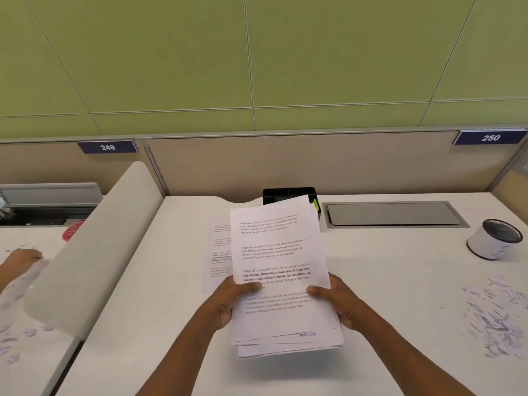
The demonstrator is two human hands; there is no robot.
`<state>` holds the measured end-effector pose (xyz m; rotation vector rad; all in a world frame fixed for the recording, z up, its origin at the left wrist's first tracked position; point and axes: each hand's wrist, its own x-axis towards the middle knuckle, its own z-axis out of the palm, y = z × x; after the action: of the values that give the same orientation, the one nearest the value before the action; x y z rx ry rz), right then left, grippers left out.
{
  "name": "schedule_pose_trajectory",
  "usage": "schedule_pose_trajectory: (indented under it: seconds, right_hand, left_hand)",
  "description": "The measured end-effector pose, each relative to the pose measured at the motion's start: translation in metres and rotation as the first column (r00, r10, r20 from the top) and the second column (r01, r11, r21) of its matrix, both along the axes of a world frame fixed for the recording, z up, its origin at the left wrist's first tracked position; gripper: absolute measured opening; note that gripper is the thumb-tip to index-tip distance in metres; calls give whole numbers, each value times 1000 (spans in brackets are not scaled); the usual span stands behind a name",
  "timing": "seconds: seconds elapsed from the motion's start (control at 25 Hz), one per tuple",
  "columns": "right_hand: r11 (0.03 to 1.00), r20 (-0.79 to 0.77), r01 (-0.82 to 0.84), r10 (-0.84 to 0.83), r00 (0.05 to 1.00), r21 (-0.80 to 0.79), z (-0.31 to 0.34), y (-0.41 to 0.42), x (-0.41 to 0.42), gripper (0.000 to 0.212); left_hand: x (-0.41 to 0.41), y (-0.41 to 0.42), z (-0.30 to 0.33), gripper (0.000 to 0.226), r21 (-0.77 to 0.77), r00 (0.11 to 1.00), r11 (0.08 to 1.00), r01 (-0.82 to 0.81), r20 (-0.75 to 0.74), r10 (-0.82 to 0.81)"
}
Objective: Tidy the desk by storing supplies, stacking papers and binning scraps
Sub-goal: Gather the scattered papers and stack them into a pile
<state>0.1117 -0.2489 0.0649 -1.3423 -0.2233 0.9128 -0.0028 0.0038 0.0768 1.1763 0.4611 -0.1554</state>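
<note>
Left hand: the left hand [228,302] grips the left edge of the stack of printed sheets [281,281], thumb on top of the page, fingers underneath
Right hand: the right hand [337,301] grips the right edge of the same stack, thumb lying on the top page
Stack: held above the white desk [171,324] at near centre, tilted up toward the camera; lower edges uneven, the word DUPLICATE printed near the bottom right of the top sheet
Loose sheet: one printed page [218,250] lies flat on the desk just left of and behind the stack, partly hidden by it
Organiser: a black desk organiser [288,194] stands at the far edge, its front hidden by the stack; a yellow-green highlighter [315,204] shows at its right side
Scraps: paper scraps [497,312] lie scattered at the near right
Cup: a white cup with a black mesh inside [494,240] stands at the far right, well apart from the stack
Neighbouring desk: another person's hand [24,257] at the far left, beyond the divider [94,247]
</note>
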Motion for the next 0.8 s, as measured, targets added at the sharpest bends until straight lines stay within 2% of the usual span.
schedule_pose_trajectory:
  seconds: [0.12,0.2,0.32,0.4,0.48,0.6,0.8]
  right_hand:
    - [1000,83,11,-12,996,10,2,6,2,55]
    - [999,147,49,-47,988,-11,4,10,5,54]
    - [996,206,83,-80,975,-8,6,15,9,47]
    - [994,250,107,-95,964,-35,3,16,9,39]
    - [985,291,150,-119,949,-86,-2,17,7,34]
    - [980,318,170,-130,939,-100,-6,17,2,38]
    - [968,346,210,-152,926,-135,-8,19,4,34]
  left_hand:
    - [3,6,1,47,120,997,992,-44,63,37]
    - [5,8,4,51,191,993,979,-68,103,49]
    - [7,13,-1,62,227,986,971,-76,161,40]
    - [5,16,-6,61,262,982,962,-76,187,26]
    - [1,17,-11,55,302,981,953,-35,194,-25]
    - [-1,13,-14,52,366,985,931,10,158,-73]
    - [4,3,-18,45,409,984,906,-110,176,40]
